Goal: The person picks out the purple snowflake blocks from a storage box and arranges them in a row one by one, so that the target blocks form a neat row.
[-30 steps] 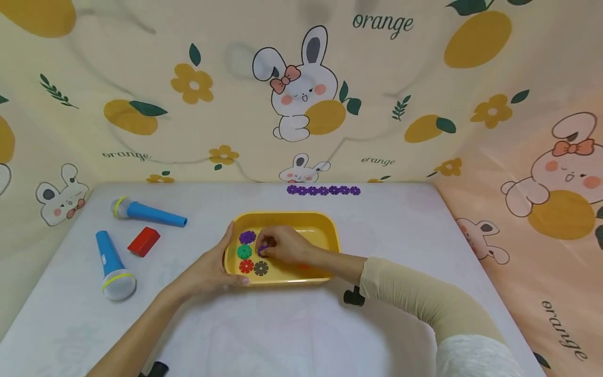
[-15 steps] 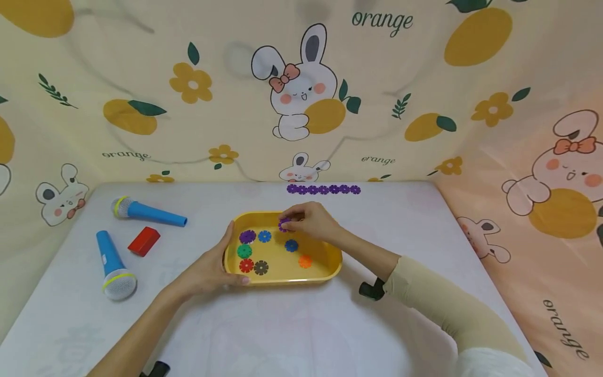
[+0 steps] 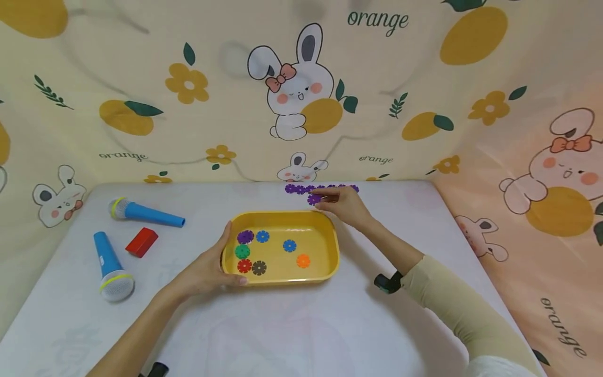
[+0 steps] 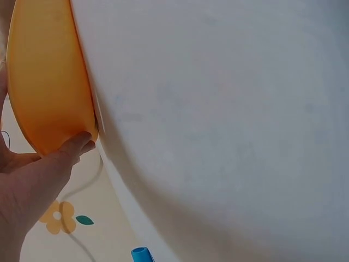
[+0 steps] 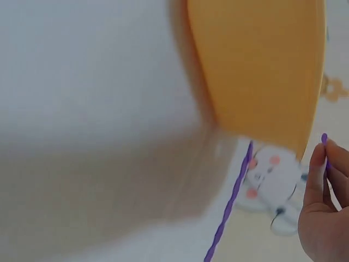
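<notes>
Near edge first: the left hand [image 3: 207, 272] grips the near-left corner of the yellow tray [image 3: 330, 230], thumb up on the rim, fingers curled under; the left wrist view shows the fingertips [image 4: 76, 144] against the tray's outer wall. Same hold as a second ago, and the tray has not shifted on the white table [image 3: 292, 335].

Inside the tray lie loose flower discs: a purple disc [image 3: 245, 236], two blue ones [image 3: 262, 236], a green one [image 3: 242, 251], a red one [image 3: 244, 266], a dark one [image 3: 258, 268] and an orange one [image 3: 303, 261]. The blue and orange ones to the right were hidden under the right hand a second ago and are now uncovered.

The change: the right hand [image 3: 346, 205] was down in the tray pinching a purple piece, lifted it over the far rim half a second ago, and is now beyond the tray at the back of the table. It pinches the purple flower disc [image 3: 314, 199] between thumb and fingers, just beside the purple chain [image 3: 301, 189] of linked discs along the back edge; whether piece and chain touch is unclear, since the right wrist view is blurred. Judged from this, the piece is out of the tray and about to join the chain, not yet attached.

Left, well apart: two blue toy microphones [image 3: 110, 264] and a red block [image 3: 141, 242], unmoved.
</notes>
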Action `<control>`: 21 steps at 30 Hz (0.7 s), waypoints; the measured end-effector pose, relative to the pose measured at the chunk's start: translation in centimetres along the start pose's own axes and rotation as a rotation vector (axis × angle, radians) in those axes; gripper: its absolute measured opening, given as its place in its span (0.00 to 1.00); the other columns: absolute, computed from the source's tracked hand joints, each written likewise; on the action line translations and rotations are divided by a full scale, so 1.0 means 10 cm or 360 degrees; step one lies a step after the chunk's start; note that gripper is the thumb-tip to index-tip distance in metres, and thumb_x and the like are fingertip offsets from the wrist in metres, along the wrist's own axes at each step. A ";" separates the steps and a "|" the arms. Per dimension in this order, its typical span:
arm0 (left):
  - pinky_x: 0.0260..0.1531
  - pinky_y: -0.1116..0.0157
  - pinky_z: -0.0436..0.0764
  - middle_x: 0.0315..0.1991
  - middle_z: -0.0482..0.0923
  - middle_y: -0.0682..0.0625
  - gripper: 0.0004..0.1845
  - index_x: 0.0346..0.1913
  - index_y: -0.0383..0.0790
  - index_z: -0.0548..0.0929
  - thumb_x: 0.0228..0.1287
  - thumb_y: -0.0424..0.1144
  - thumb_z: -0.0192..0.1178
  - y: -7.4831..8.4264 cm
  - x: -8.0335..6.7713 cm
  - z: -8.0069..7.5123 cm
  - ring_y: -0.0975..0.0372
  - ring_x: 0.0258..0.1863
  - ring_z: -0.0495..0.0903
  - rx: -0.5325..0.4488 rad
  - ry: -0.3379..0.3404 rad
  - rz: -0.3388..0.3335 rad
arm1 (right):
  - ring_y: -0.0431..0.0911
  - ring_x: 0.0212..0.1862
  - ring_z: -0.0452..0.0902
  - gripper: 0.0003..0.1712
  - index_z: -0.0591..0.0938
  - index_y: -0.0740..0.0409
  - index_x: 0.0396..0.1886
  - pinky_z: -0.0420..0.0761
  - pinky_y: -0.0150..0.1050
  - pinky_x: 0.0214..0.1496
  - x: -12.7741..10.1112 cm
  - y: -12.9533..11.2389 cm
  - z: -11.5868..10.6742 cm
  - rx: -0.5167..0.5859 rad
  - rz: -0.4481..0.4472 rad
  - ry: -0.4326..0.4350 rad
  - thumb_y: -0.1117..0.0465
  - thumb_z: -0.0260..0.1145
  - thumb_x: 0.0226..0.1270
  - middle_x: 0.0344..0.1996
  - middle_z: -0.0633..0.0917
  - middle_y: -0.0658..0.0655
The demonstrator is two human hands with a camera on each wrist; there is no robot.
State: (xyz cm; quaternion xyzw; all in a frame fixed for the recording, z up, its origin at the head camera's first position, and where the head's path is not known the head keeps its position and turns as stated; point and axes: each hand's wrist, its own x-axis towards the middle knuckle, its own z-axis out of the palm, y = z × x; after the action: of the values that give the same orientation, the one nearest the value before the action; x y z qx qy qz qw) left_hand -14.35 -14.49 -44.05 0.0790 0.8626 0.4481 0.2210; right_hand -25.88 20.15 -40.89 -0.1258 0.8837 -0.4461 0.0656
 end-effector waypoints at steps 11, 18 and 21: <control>0.70 0.46 0.62 0.80 0.39 0.41 0.71 0.79 0.54 0.29 0.49 0.48 0.79 0.01 0.02 0.00 0.41 0.76 0.48 0.0007 0.0004 0.0004 | 0.46 0.47 0.86 0.23 0.84 0.57 0.58 0.83 0.28 0.46 0.12 0.53 -0.44 0.0078 0.0116 0.0247 0.59 0.73 0.63 0.51 0.87 0.59; 0.70 0.46 0.62 0.80 0.39 0.41 0.71 0.79 0.54 0.29 0.49 0.47 0.79 0.02 0.00 -0.01 0.41 0.76 0.47 -0.0004 0.0006 -0.0004 | 0.48 0.51 0.83 0.22 0.83 0.57 0.59 0.79 0.24 0.45 0.18 0.84 -0.63 -0.0003 0.0227 0.0360 0.58 0.71 0.66 0.56 0.83 0.61; 0.69 0.46 0.63 0.81 0.39 0.42 0.71 0.79 0.55 0.29 0.49 0.48 0.78 0.03 0.00 -0.01 0.41 0.76 0.47 0.0001 0.0005 -0.0018 | 0.51 0.54 0.81 0.22 0.83 0.58 0.60 0.79 0.25 0.44 0.21 0.96 -0.69 -0.0029 0.0273 0.0396 0.59 0.69 0.68 0.57 0.83 0.61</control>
State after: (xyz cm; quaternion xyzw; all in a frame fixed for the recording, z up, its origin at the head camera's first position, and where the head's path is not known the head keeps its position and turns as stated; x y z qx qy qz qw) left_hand -14.39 -14.40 -43.79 0.0735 0.8635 0.4468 0.2222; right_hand -31.04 30.35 -44.49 0.0059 0.8965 -0.4430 -0.0076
